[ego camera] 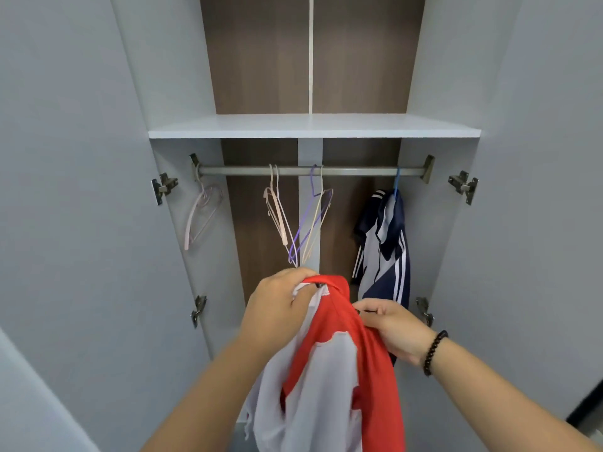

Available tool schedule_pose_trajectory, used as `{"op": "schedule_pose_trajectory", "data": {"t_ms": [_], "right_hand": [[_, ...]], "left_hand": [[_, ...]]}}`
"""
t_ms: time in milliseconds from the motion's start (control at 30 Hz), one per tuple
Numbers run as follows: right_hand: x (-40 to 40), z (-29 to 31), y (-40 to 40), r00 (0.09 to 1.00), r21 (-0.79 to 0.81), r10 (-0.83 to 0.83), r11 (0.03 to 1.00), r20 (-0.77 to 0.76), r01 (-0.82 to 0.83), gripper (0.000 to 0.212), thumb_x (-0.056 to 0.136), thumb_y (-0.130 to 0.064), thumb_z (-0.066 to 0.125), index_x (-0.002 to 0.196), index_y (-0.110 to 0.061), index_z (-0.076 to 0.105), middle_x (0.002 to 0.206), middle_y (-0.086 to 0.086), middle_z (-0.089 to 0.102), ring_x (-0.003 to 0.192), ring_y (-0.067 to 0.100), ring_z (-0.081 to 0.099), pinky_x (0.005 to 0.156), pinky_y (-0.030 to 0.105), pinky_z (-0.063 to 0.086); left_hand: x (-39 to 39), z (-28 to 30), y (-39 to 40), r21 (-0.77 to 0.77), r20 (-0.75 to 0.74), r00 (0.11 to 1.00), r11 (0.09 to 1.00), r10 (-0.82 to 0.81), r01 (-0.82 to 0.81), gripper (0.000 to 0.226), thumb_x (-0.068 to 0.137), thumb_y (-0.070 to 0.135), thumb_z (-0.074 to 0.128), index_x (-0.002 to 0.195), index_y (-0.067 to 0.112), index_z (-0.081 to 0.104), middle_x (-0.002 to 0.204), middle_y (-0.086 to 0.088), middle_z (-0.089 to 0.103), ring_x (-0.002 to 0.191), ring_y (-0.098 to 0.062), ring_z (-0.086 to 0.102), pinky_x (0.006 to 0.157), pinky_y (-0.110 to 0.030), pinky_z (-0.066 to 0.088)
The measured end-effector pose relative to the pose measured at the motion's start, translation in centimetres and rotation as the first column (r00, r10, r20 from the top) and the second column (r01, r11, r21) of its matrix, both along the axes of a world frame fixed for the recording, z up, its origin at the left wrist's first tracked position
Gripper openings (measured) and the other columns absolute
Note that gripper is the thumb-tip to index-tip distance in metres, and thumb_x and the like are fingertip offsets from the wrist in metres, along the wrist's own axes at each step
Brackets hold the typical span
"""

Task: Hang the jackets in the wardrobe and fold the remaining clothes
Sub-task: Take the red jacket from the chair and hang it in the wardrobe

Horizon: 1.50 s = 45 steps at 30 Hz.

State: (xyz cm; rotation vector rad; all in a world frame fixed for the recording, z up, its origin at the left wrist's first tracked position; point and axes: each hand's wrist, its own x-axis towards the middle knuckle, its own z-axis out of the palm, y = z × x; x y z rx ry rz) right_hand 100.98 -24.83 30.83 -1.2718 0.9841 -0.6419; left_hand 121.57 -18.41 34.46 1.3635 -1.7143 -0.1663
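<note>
A red and white jacket (339, 370) hangs between my hands in front of the open wardrobe. My left hand (277, 308) grips its collar at the top, and a small dark part shows at my fingertips. My right hand (391, 327) pinches the red fabric on the jacket's right side. A navy and white jacket (385, 243) hangs on a blue hanger at the right end of the metal rail (248, 171). Several bare hangers hang from the rail: a pink one (202, 216) at the far left, another pink one (277, 216) and a purple one (313, 223) near the middle.
A white shelf (313, 127) spans the wardrobe above the rail. Both grey doors (81, 190) stand wide open to the sides, with metal hinges (164, 187) on their inner edges. The wardrobe's back panel is dark wood.
</note>
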Motion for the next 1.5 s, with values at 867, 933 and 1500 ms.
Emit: {"op": "schedule_pose_trajectory", "data": {"t_ms": [867,933,1500], "right_hand": [[9.9,-0.8,-15.7,0.937,-0.297,0.314,0.89,-0.152,-0.346,0.034,0.08,-0.033,0.072,0.108,-0.014,0.068,0.104,0.001,0.073,0.096,0.017,0.07,0.086,0.034,0.057],[9.7,-0.2,-18.9,0.897,-0.259,0.364,0.868,-0.25,-0.424,0.037,0.079,-0.035,0.074,0.107,-0.013,0.068,0.103,0.001,0.073,0.095,0.016,0.07,0.085,0.033,0.057],[15.7,1.2,-41.4,0.945,-0.013,-0.307,0.951,-0.114,0.308,0.029,0.086,-0.022,0.071,0.105,-0.006,0.055,0.091,0.012,0.061,0.08,0.024,0.061,0.071,0.036,0.054]], "left_hand": [[7.8,0.9,-15.0,0.12,-0.082,0.982,0.98,0.172,-0.161,0.01,0.093,0.028,0.06,0.083,0.027,0.063,0.073,0.017,0.062,0.076,0.004,0.058,0.061,-0.005,0.04],[8.0,0.7,-16.6,0.146,-0.076,0.986,0.98,0.149,-0.136,0.01,0.093,0.029,0.06,0.085,0.024,0.065,0.074,0.016,0.063,0.077,0.003,0.059,0.062,-0.007,0.042],[9.4,-1.1,-24.0,0.241,-0.109,0.956,0.941,0.271,-0.239,0.013,0.089,0.015,0.066,0.083,0.026,0.071,0.078,0.014,0.069,0.076,0.0,0.063,0.067,-0.009,0.044]]}}
